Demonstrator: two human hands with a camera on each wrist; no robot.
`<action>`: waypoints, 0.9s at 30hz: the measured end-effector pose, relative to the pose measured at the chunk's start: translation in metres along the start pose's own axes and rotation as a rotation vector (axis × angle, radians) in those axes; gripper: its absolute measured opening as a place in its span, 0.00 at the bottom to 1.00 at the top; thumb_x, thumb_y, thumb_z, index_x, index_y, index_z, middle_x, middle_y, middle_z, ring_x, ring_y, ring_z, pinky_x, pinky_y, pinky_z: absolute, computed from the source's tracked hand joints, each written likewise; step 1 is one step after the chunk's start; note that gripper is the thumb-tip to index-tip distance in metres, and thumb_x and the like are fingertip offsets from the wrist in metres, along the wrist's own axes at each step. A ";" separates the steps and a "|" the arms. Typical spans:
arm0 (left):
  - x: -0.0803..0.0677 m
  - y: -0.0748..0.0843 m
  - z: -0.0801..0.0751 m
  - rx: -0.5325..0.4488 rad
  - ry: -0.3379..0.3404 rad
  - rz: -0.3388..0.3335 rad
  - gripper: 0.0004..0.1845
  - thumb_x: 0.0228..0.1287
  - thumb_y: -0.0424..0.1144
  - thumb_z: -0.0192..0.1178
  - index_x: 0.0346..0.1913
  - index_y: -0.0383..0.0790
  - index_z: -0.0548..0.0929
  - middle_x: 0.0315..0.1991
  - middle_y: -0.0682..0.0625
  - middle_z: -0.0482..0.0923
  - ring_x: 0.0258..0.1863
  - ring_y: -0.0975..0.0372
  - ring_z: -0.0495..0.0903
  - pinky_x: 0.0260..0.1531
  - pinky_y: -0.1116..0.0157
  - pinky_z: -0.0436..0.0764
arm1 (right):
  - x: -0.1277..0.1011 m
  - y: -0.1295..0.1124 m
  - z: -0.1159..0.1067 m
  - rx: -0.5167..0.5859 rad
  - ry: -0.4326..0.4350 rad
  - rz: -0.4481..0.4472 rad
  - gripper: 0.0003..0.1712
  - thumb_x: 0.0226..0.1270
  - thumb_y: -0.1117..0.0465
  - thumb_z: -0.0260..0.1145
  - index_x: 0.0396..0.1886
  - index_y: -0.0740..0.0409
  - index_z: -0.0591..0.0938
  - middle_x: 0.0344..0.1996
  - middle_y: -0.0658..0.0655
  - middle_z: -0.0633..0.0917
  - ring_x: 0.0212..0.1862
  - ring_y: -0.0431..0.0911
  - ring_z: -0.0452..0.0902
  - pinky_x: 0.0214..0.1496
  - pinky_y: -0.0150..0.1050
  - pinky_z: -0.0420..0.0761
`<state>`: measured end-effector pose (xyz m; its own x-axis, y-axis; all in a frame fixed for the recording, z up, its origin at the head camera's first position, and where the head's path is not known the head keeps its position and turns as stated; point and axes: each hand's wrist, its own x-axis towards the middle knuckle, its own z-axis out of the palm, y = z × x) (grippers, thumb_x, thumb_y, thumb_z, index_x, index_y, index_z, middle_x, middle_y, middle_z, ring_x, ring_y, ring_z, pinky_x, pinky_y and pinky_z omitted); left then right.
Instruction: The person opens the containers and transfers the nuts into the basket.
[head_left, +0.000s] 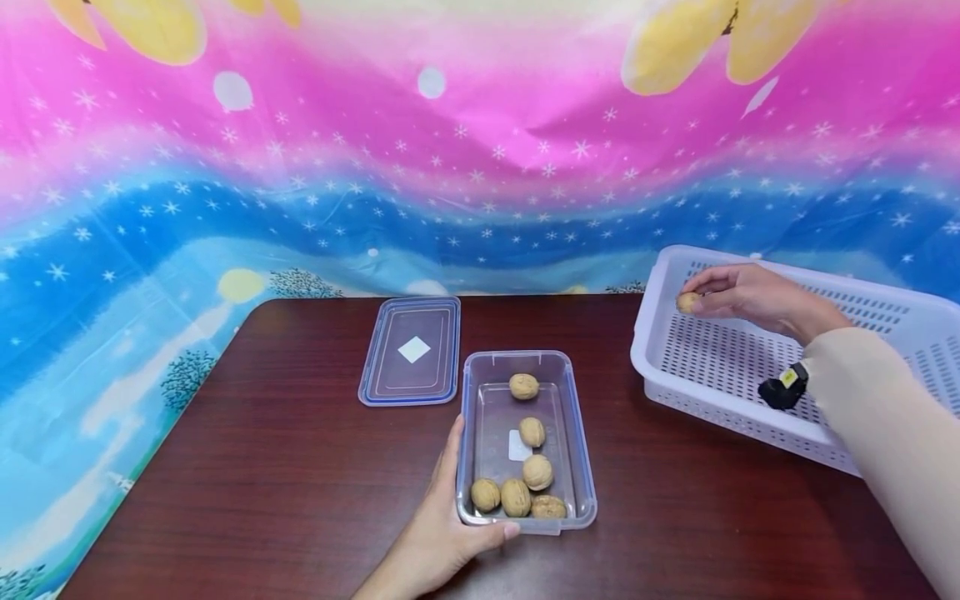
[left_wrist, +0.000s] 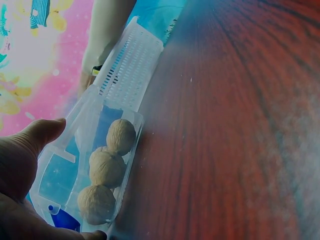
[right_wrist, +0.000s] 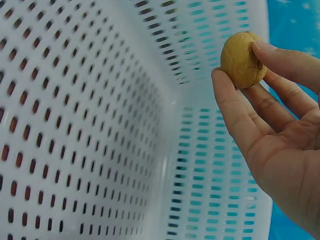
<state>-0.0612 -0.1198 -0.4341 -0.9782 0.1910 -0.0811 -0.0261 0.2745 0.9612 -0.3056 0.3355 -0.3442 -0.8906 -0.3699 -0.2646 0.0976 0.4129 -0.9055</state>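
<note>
My left hand [head_left: 450, 517] grips the near left corner of a clear plastic container [head_left: 585, 467], its thumb on the front rim and fingers along the left side. Several walnuts [head_left: 537, 472] lie inside, most of them toward the near end; the left wrist view shows a few walnuts [left_wrist: 107, 167] through the container wall. Over the left end of a white perforated basket [head_left: 651, 333], my right hand [head_left: 750, 296] pinches one walnut [right_wrist: 243, 60] between thumb and fingertips. No other walnut shows in the visible part of the basket; the sleeved forearm hides some of it.
A clear lid [head_left: 412, 387] with a blue seal and a white label lies on the dark wooden table [head_left: 262, 483], behind and left of the container. A black device [head_left: 783, 387] with a yellow label sits at the right wrist. A patterned cloth [head_left: 480, 167] hangs behind the table.
</note>
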 end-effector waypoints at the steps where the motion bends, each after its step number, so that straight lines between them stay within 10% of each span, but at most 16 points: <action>1: 0.000 0.000 0.000 0.000 0.000 0.001 0.73 0.47 0.44 0.84 0.86 0.66 0.39 0.85 0.47 0.47 0.81 0.52 0.53 0.79 0.54 0.52 | 0.001 0.001 0.001 -0.021 -0.001 0.011 0.15 0.75 0.70 0.65 0.56 0.52 0.84 0.45 0.45 0.90 0.50 0.40 0.87 0.54 0.34 0.86; 10: 0.000 0.001 0.000 -0.006 -0.001 0.017 0.73 0.46 0.44 0.84 0.86 0.66 0.39 0.85 0.45 0.47 0.82 0.50 0.53 0.78 0.43 0.51 | 0.012 0.015 0.011 -0.129 -0.042 0.067 0.24 0.70 0.68 0.69 0.62 0.73 0.76 0.48 0.55 0.89 0.51 0.46 0.87 0.60 0.44 0.86; 27: -0.001 0.002 -0.001 0.007 -0.004 0.009 0.73 0.46 0.44 0.84 0.86 0.62 0.39 0.85 0.45 0.48 0.80 0.50 0.55 0.77 0.45 0.54 | 0.019 0.021 0.022 -0.249 -0.058 0.103 0.23 0.68 0.70 0.68 0.60 0.75 0.76 0.48 0.59 0.87 0.47 0.44 0.84 0.53 0.40 0.86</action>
<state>-0.0606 -0.1204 -0.4323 -0.9776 0.1972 -0.0731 -0.0155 0.2792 0.9601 -0.3103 0.3191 -0.3758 -0.8538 -0.3596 -0.3764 0.0677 0.6402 -0.7652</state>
